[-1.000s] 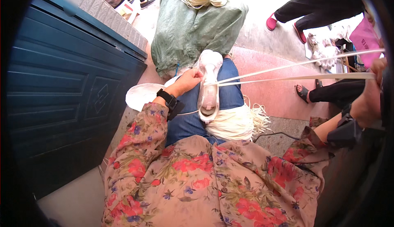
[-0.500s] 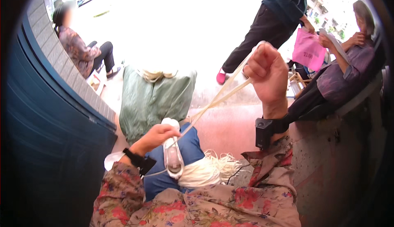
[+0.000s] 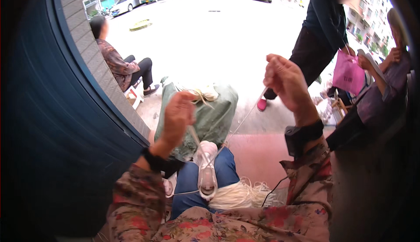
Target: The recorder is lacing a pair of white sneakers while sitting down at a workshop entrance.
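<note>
A pale shoe (image 3: 207, 181) rests on my lap between my thighs, its toe end away from me and its opening toward me. From its front run the strands of a white shoelace (image 3: 195, 135). My left hand (image 3: 177, 114), raised above the left of the shoe, pinches one strand; motion blurs its fingers a little. Higher up and to the right, my right hand (image 3: 285, 82) is closed on the other strand, which stretches thin and straight down to the shoe. Across my right thigh lies a bundle of white shoelaces (image 3: 236, 194).
A second pale shoe (image 3: 169, 187) is beside my left thigh. Ahead stands a green sack (image 3: 214, 124) with pale laces on top. A blue metal door (image 3: 65, 132) is at the left. One person sits beyond it; two others are at the right, near a pink bag (image 3: 348, 72).
My left hand has risen from beside the shoe. The lace looped over my right hand has come down into two separate strands, one in each hand. The view has tilted up.
</note>
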Available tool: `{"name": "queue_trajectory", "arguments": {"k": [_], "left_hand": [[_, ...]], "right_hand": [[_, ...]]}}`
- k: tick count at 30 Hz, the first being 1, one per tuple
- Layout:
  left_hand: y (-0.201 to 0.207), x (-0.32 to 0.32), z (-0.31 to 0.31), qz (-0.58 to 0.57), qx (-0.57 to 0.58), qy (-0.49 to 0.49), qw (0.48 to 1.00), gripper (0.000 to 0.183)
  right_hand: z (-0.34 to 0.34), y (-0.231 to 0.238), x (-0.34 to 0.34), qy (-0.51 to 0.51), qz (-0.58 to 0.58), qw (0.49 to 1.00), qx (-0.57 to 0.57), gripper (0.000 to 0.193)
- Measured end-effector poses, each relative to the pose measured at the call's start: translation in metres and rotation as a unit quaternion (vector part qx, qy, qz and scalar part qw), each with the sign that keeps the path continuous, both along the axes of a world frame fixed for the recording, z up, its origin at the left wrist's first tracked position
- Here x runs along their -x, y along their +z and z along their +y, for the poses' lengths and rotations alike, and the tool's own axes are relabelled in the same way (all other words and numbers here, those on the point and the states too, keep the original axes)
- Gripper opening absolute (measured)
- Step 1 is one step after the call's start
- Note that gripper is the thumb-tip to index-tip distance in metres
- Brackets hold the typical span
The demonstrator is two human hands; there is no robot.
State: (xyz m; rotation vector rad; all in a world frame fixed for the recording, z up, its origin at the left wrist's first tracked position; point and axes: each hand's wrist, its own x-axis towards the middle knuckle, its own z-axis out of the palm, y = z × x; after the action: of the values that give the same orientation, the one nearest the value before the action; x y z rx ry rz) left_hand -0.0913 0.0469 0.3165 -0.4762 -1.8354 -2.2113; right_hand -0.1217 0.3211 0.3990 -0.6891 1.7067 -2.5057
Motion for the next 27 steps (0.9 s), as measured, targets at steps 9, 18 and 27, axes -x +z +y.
{"name": "queue_trajectory", "arguments": {"k": [9, 18, 27], "left_hand": [[0.051, -0.039, 0.035, 0.031, 0.007, 0.007, 0.999, 0.029], [0.065, -0.056, 0.019, 0.104, 0.052, 0.078, 0.99, 0.027], [0.054, -0.05, -0.027, 0.099, -0.076, -0.038, 0.991, 0.015]], "right_hand": [[-0.071, 0.027, -0.028, 0.051, 0.039, 0.995, -0.074, 0.028], [-0.107, 0.034, -0.049, 0.044, 0.131, 0.984, -0.113, 0.034], [-0.081, 0.02, -0.036, 0.013, 0.123, 0.986, -0.109, 0.032]]}}
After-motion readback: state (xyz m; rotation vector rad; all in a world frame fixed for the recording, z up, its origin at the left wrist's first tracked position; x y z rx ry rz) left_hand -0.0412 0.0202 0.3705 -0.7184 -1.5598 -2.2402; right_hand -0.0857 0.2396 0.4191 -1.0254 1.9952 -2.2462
